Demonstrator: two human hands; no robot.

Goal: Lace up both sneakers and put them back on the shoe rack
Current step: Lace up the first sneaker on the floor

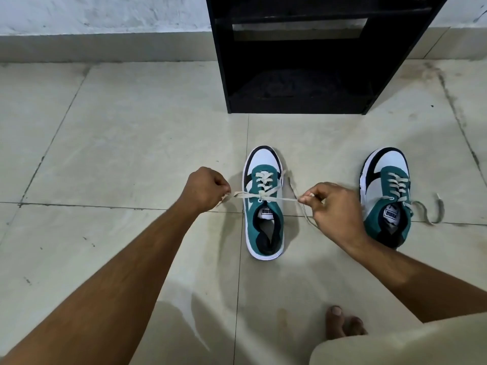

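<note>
Two teal, white and black sneakers stand on the tiled floor, toes pointing away from me. The left sneaker point(264, 206) has its cream lace point(279, 199) crossed at the top eyelets and pulled out sideways. My left hand point(204, 189) is shut on the lace end left of that shoe. My right hand point(334, 204) pinches the other end to its right. The right sneaker point(387, 196) stands partly behind my right hand, with loose lace ends point(432, 212) trailing on the floor beside it.
A black shoe rack point(303, 56) stands against the wall just beyond the sneakers, its lowest shelf open towards me. My bare toes point(342, 322) and a knee in beige cloth point(411, 343) are at the bottom right. Floor tiles stretch to the left.
</note>
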